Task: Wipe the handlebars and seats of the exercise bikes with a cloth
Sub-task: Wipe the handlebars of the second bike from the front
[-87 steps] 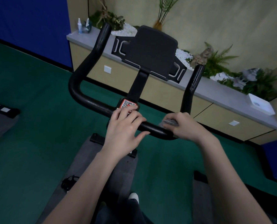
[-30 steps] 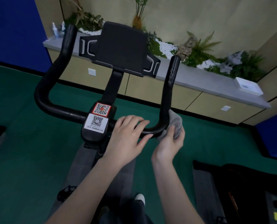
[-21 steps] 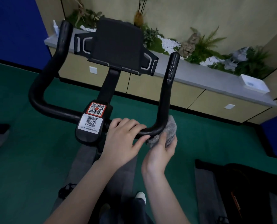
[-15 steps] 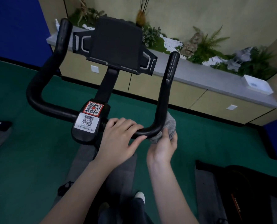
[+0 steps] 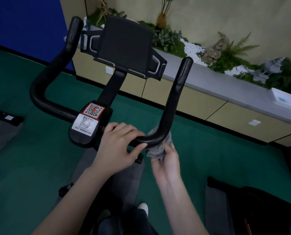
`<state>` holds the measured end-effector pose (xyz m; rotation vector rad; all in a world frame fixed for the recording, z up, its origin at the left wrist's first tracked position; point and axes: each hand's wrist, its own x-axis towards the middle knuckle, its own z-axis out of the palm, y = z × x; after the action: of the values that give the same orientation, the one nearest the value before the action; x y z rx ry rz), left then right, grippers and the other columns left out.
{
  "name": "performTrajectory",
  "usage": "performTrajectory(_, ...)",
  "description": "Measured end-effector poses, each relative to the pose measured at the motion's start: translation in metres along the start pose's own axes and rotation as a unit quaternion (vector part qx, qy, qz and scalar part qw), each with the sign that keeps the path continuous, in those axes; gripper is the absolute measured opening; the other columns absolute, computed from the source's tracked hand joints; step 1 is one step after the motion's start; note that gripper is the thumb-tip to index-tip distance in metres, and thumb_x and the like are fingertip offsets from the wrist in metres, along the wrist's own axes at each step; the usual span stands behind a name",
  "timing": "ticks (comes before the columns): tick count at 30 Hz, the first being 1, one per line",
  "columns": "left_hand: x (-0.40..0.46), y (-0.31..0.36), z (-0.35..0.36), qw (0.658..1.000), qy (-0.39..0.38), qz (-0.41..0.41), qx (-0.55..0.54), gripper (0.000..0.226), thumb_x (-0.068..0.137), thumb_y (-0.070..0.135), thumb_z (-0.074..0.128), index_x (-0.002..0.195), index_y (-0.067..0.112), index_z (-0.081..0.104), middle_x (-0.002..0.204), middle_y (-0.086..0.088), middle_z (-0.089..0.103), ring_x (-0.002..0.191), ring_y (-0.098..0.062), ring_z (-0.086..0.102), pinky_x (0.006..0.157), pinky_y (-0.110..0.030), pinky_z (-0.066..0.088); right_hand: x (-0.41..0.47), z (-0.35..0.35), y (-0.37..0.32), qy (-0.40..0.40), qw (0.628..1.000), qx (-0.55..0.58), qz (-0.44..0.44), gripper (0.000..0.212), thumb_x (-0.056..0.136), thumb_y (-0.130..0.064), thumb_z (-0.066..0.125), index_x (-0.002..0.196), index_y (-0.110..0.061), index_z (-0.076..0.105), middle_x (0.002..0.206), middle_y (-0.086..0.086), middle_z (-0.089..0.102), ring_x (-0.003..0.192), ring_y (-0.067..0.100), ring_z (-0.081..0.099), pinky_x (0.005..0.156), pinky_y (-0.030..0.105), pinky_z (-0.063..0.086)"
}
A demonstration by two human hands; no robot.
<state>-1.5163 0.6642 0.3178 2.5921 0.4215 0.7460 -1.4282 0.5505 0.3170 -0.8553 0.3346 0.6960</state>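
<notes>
**Cloth at the right bend of the handlebar**

Nearest me, my two bare forearms reach forward over a grey mat on the green floor. My left hand lies on top of the black handlebar, just right of the stem; its fingers are curled over the crossbar and the thumb points right along the near side. My right hand comes up from below, its fingers closed around a bunched grey cloth, which it presses against the underside and outer face of the right-hand bend, where the crossbar turns up into the right grip. The cloth wraps partly round that bend.

Left of my left hand, the stem housing carries two QR stickers, one white and one with a red border. Farther off, a black tablet holder stands between the two upright grips. Beyond it a long grey-topped desk runs along the wall, bearing plants and white pebbles, with a white tray at its right end.
</notes>
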Motion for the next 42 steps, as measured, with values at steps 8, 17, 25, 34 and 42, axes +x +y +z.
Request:
performTrajectory(8, 0.001, 0.008, -0.005, 0.999, -0.019, -0.032, -0.009, 0.030, 0.084, 0.045, 0.057, 0.096, 0.022, 0.072, 0.092, 0.013, 0.066, 0.087, -0.013, 0.061, 0.089, -0.030, 0.031, 0.004, -0.014, -0.019, -0.084, 0.992, -0.069, 0.056, 0.029, 0.095, 0.000, 0.044, 0.118, -0.003, 0.061, 0.113, 0.014, 0.068, 0.098, 0.021, 0.067, 0.089, 0.032, 0.050)
performTrajectory(17, 0.003, 0.032, 0.006, 0.998, 0.029, -0.049, 0.028, 0.035, 0.084, 0.048, 0.060, 0.100, 0.019, 0.071, 0.095, 0.008, 0.065, 0.089, -0.016, 0.059, 0.096, -0.032, 0.031, 0.011, -0.020, -0.027, -0.150, 0.969, -0.175, 0.089, 0.037, 0.096, 0.007, 0.036, 0.125, 0.000, 0.057, 0.123, 0.015, 0.065, 0.115, 0.027, 0.061, 0.102, 0.040, 0.045)
performTrajectory(25, 0.002, 0.044, 0.026, 0.994, 0.053, -0.097, 0.020, 0.027, 0.080, 0.040, 0.071, 0.096, 0.019, 0.070, 0.087, 0.009, 0.064, 0.084, -0.016, 0.060, 0.090, -0.031, 0.033, 0.025, -0.026, -0.041, -0.032, 0.984, -0.156, -0.083, 0.024, 0.093, -0.012, 0.059, 0.117, -0.011, 0.057, 0.113, 0.006, 0.068, 0.102, 0.015, 0.066, 0.089, 0.028, 0.053)
performTrajectory(34, 0.005, 0.048, 0.027, 0.988, 0.074, -0.132, -0.009, 0.026, 0.073, 0.039, 0.074, 0.090, 0.019, 0.071, 0.084, 0.011, 0.065, 0.080, -0.013, 0.058, 0.086, -0.025, 0.026, 0.047, 0.001, -0.075, -0.260, 0.614, -0.583, -0.464, 0.027, 0.082, 0.003, 0.067, 0.106, -0.009, 0.066, 0.106, -0.001, 0.060, 0.106, 0.020, 0.052, 0.089, 0.034, 0.045)
performTrajectory(42, 0.006, 0.051, 0.024, 0.988, 0.061, -0.144, -0.008, 0.029, 0.074, 0.040, 0.072, 0.091, 0.017, 0.071, 0.083, 0.006, 0.065, 0.081, -0.018, 0.059, 0.085, -0.030, 0.029, 0.057, 0.075, -0.106, -0.464, 0.303, -0.794, -0.250, 0.015, 0.084, -0.009, 0.062, 0.092, -0.021, 0.064, 0.094, 0.001, 0.064, 0.091, 0.018, 0.057, 0.084, 0.031, 0.045)
